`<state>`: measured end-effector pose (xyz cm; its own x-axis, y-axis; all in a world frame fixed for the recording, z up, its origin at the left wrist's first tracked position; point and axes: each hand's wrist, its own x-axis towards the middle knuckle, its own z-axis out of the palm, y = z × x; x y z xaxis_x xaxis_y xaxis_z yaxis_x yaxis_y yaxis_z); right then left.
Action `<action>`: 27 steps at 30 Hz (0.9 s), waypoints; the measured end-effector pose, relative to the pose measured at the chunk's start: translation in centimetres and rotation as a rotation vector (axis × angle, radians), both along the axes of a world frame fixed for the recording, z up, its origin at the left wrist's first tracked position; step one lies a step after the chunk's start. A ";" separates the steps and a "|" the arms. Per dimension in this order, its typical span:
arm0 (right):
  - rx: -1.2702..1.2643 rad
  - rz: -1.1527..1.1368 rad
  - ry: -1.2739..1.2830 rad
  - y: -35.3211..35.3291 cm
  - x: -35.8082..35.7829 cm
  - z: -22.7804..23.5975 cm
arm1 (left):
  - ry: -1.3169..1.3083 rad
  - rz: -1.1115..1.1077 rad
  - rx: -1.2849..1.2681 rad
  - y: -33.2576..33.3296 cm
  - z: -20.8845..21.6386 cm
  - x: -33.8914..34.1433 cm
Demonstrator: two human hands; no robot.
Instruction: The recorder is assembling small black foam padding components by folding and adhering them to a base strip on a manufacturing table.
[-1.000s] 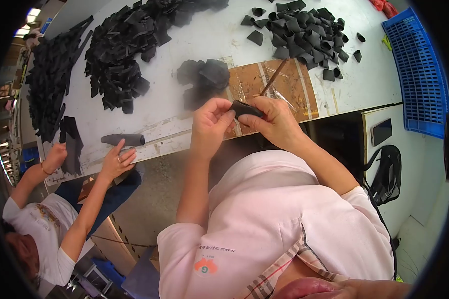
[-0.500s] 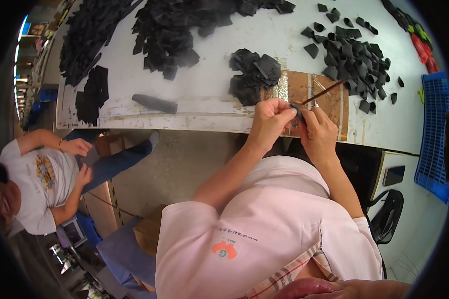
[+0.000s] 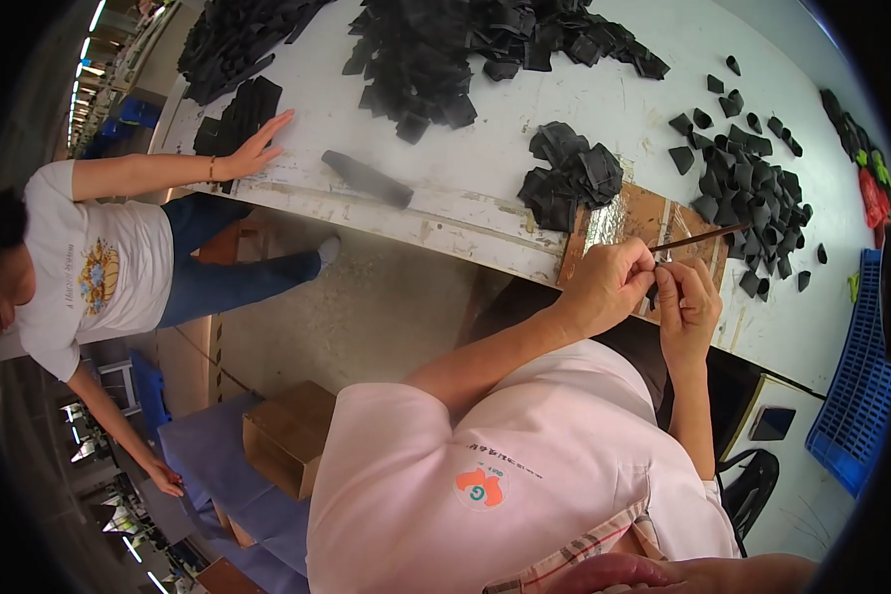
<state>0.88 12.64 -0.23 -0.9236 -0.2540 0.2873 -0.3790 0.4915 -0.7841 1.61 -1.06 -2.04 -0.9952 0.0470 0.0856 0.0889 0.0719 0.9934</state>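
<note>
Above the table's near edge, my left hand (image 3: 612, 287) and my right hand (image 3: 690, 297) are close together, fingertips almost meeting. Both are closed in a pinch on a small black fabric piece (image 3: 653, 291), mostly covered by the fingers. A thin brown stick (image 3: 701, 239) slants out to the right from beside the fingertips; which hand it rests in, if either, I cannot tell. Beneath the hands lies a brown board (image 3: 651, 213) with tape on it. Flat black pieces (image 3: 571, 176) are heaped at its left, and curled black pieces (image 3: 752, 198) at its right.
Larger black heaps (image 3: 416, 59) cover the far side of the white table (image 3: 485, 158). A dark strip (image 3: 366, 178) lies near its edge. At left, a co-worker (image 3: 119, 247) rests a hand on the table. A blue crate (image 3: 851, 376) stands right, a cardboard box (image 3: 289, 439) lower left.
My view has shifted, so the table sits tilted. My hands remain pinched together on the black piece. The co-worker has stretched one arm onto the table and the other backward.
</note>
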 end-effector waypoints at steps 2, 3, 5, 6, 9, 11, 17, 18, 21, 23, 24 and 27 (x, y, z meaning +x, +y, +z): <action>0.231 -0.017 0.216 -0.4 0.1 -0.1 | 0.031 0.039 -0.043 0.3 -0.4 0.1; 0.288 -0.027 0.228 -0.7 0.2 -0.1 | 0.062 0.098 -0.090 0.4 -0.5 0.2; 0.340 -0.032 0.257 -0.8 0.2 -0.7 | 0.145 0.237 -0.176 1.0 -0.9 0.1; 0.394 -0.040 0.283 -0.9 0.3 -0.9 | 0.149 0.240 -0.177 1.1 -1.0 0.1; 0.400 -0.085 0.265 -1.0 0.3 -1.7 | 0.104 0.309 -0.147 1.3 -1.3 -0.2; 0.369 -0.136 0.251 -0.6 -0.2 -2.3 | -0.185 0.195 0.410 1.2 -1.9 -0.7; -0.546 -0.105 -0.510 0.3 -0.7 -1.9 | -0.600 -0.126 0.946 -0.4 -0.5 -0.9; -0.688 -0.095 -0.728 0.6 -0.7 -1.5 | -0.590 -0.161 0.865 -0.4 -0.2 -0.9; -0.838 -0.054 -0.813 0.9 -0.7 -1.7 | -0.429 -0.025 0.587 0.2 -0.9 -0.7; -0.890 -0.027 -0.842 1.0 -0.7 -1.7 | -0.295 0.037 0.468 0.4 -1.3 -0.7; -1.000 -0.010 -0.935 1.1 -0.7 -1.8 | -0.248 0.066 0.365 0.5 -1.2 -0.7; -1.146 0.082 -1.072 1.5 -0.9 -1.9 | -0.185 0.108 0.162 0.2 0.0 -0.6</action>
